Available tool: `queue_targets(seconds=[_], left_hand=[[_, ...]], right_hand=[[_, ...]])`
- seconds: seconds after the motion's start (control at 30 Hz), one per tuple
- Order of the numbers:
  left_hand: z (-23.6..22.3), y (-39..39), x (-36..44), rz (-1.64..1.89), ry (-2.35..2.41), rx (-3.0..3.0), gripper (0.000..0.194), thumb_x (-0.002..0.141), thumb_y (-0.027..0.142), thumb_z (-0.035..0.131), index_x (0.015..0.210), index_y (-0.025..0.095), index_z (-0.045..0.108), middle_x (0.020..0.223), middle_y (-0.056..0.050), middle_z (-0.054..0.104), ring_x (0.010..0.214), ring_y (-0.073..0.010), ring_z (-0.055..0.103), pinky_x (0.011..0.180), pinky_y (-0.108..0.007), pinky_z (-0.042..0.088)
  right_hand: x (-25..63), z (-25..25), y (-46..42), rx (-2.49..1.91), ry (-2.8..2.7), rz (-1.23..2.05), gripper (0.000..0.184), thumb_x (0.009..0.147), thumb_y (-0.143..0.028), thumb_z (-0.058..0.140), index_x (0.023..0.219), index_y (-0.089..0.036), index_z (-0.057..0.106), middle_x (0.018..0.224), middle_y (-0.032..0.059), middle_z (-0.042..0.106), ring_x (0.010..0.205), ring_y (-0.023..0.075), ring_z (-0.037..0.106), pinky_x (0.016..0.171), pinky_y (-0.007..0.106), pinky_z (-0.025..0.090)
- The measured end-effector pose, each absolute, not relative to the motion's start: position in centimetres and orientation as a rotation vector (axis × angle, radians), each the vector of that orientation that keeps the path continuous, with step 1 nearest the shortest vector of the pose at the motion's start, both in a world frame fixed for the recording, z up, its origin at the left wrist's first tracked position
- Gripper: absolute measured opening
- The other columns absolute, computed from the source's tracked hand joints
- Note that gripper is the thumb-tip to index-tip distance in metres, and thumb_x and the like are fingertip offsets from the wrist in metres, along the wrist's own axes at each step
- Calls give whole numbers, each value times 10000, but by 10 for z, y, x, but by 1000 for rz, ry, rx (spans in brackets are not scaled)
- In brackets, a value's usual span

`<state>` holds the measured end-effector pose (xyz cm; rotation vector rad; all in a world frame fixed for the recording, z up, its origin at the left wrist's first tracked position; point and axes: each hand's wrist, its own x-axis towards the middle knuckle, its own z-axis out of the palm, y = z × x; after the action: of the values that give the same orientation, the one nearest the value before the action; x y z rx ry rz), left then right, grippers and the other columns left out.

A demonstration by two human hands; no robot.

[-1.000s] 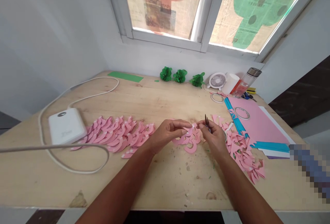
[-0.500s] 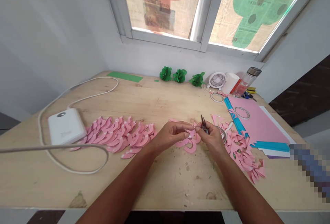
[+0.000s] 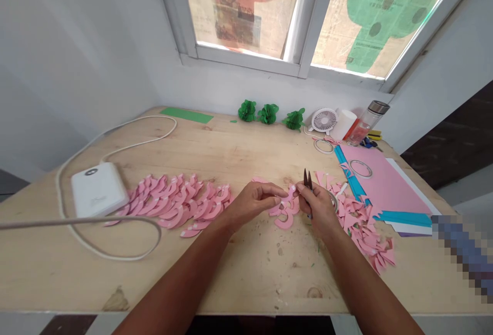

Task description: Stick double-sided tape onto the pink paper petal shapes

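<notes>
My left hand [image 3: 259, 202] is closed in a pinch on a small curved pink paper piece [image 3: 290, 192] with a white spot at its upper end, perhaps tape. My right hand [image 3: 319, 205] grips a pair of scissors [image 3: 307, 180], blades pointing up and slightly parted. Its thumb and forefinger are close to the white spot; whether they touch it I cannot tell. Below the fingers lie more curved pink paper pieces [image 3: 284, 221] on the wooden table. Left of my left hand, overlapping rows of pink paper arcs [image 3: 175, 204] carry white spots.
Pink paper scraps [image 3: 360, 227] and a tape roll [image 3: 334, 201] lie right of my right hand. Farther right are pink sheets [image 3: 393, 178] with blue strips. A white box [image 3: 99, 190] with a looping cable is at left. Green paper shapes [image 3: 268, 113], a fan [image 3: 324, 120] and a bottle [image 3: 368, 122] line the back.
The scissors have turned more upright in my right hand. The white spot on the pink piece now shows between my hands. My left hand has barely moved.
</notes>
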<state>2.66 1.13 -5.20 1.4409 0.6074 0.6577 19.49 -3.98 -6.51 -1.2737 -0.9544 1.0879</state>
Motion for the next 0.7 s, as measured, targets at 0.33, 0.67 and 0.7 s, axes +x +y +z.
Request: queue_targets(seconds=[0.33, 0.67, 0.7], left_hand=[[-51, 11, 26, 662, 615, 1470, 224, 707, 253, 600, 882, 162, 706, 966, -80, 656, 843, -189, 578, 709, -276, 432], [-55, 14, 28, 753, 697, 1442, 217, 710, 253, 591, 874, 162, 701, 965, -71, 650, 810, -172, 559, 670, -257, 419], [-55, 14, 28, 775, 712, 1432, 215, 710, 256, 592, 869, 163, 702, 970, -71, 648, 818, -173, 557, 677, -257, 418]], right_hand=[[198, -71, -39, -1331, -933, 1046, 223, 669, -354, 657, 715, -163, 551, 485, -84, 332, 418, 48, 239, 403, 193, 153], [196, -64, -38, -1284, -843, 979, 257, 659, -385, 664, 721, -151, 577, 481, -88, 292, 403, 42, 204, 380, 191, 139], [196, -64, -38, -1290, -834, 959, 255, 653, -380, 667, 723, -152, 577, 490, -85, 301, 403, 41, 210, 378, 191, 144]])
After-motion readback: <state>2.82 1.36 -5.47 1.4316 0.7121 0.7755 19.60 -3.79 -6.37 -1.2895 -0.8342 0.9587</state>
